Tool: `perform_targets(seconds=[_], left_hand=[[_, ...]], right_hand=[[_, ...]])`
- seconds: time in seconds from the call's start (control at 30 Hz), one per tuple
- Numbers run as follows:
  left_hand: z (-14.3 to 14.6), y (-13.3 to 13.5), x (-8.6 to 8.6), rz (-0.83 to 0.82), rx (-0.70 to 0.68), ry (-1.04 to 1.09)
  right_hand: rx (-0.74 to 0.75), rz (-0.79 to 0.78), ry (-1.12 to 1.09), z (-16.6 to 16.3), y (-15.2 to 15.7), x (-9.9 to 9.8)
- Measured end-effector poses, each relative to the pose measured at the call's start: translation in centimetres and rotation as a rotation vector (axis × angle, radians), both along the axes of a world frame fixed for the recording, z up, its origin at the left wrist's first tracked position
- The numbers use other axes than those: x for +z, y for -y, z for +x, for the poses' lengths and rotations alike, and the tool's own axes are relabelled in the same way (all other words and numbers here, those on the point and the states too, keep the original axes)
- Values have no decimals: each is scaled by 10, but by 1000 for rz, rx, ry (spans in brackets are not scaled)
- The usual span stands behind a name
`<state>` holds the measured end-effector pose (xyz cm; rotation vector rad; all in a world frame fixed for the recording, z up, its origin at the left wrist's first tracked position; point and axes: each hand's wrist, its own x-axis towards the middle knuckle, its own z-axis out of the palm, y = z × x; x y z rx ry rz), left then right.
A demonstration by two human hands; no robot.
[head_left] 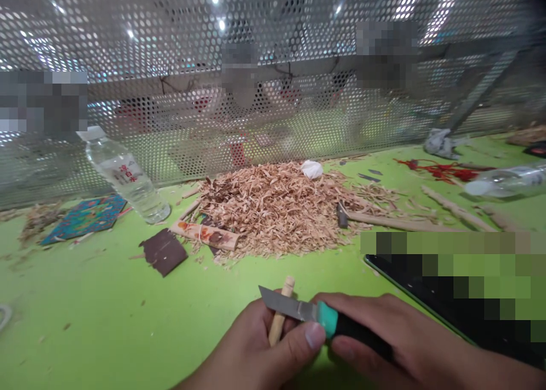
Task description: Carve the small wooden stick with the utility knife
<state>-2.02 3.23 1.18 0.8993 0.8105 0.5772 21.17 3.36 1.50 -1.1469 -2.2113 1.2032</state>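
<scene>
In the head view, my left hand (260, 344) is closed round a short, pale wooden stick (278, 322), whose carved, rounded end (288, 285) pokes up above the fingers. My right hand (384, 327) grips a carving knife (360, 332) with a black and teal handle. Its slanted steel blade (284, 305) lies across the stick and points left. The left thumb presses near the base of the blade, by the teal collar. The lower part of the stick is hidden by my left hand.
A heap of wood shavings (273, 208) stands behind the hands, with a small hammer (342, 215) at its right. Nearby are a water bottle (128, 177), dark sandpaper (164, 252), a stained wood piece (209, 235) and a black tablet-like device (426, 299). A perforated metal screen (191, 140) borders the green table.
</scene>
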Motion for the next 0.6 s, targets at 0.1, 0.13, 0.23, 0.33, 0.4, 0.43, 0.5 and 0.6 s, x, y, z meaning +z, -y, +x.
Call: perform_targets(seconds=[0.1,0.13,0.23,0.33,0.4,0.43,0.5,0.6], left_hand=[[-1,4,0,-37,30,-9],[-1,4,0,-40,31,-22],[1,2,2,-14,-2,-34],[3,-1,2,68,-15,-68],[3,-2,2,109,0,-102],[3,-2,1,121,3,-111],[3,-3,0,130,-8,-111],[3,-2,-1,119,-19,-109]], right_hand=[[6,7,28,0,-1,1],[11,6,33,0,-1,2],[23,1,30,0,-1,5],[22,-4,16,-1,-1,7],[24,-16,13,-2,-1,7],[29,-26,15,-2,-1,7],[38,-34,24,-2,-1,7],[30,-27,33,-2,-1,8]])
